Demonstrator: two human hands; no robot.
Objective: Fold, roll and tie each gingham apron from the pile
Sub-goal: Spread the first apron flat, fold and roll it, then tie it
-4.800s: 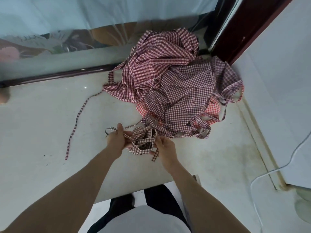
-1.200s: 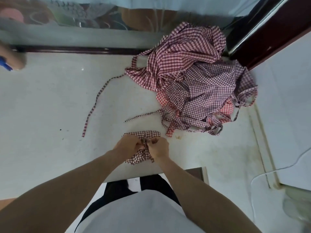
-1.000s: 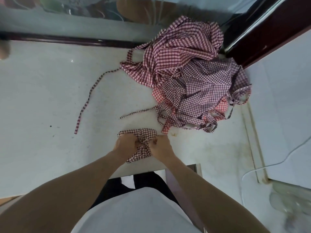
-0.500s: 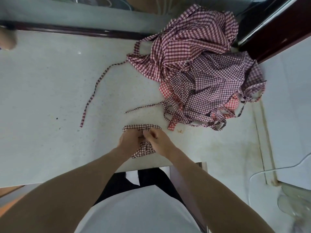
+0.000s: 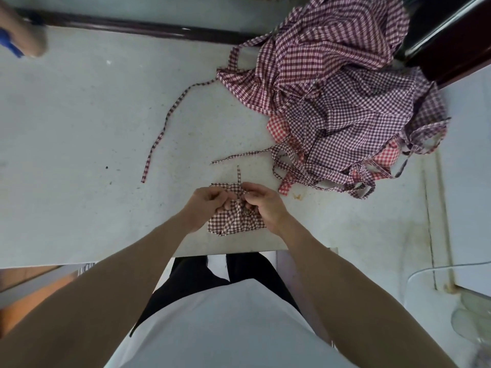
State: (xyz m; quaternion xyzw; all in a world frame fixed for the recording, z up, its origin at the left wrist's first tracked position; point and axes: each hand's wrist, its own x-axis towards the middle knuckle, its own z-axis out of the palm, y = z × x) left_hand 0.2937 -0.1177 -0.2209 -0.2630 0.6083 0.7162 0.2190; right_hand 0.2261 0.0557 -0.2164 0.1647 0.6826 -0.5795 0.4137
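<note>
Both hands, left hand (image 5: 206, 205) and right hand (image 5: 265, 204), are pinching the strap (image 5: 238, 179) on 1 rolled-up apron (image 5: 235, 221), pile (image 5: 340, 102) sitting behind on the table (image 5: 79, 128).

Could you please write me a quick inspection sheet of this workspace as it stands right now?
Surface: pale table, speckled, with stains near the right edge.
Job's things: small rolled apron at the near edge, one strap end sticking up; pile of loose gingham aprons at the far right, straps trailing; one long strap stretched out to the left.
Clutter: nothing seen.
Hands: left hand and right hand both grip the rolled apron at its tie.
Cables: white cable at the lower right.
Surroundings: dark frame at the far right; another person's blurred hand at the far left.
</note>
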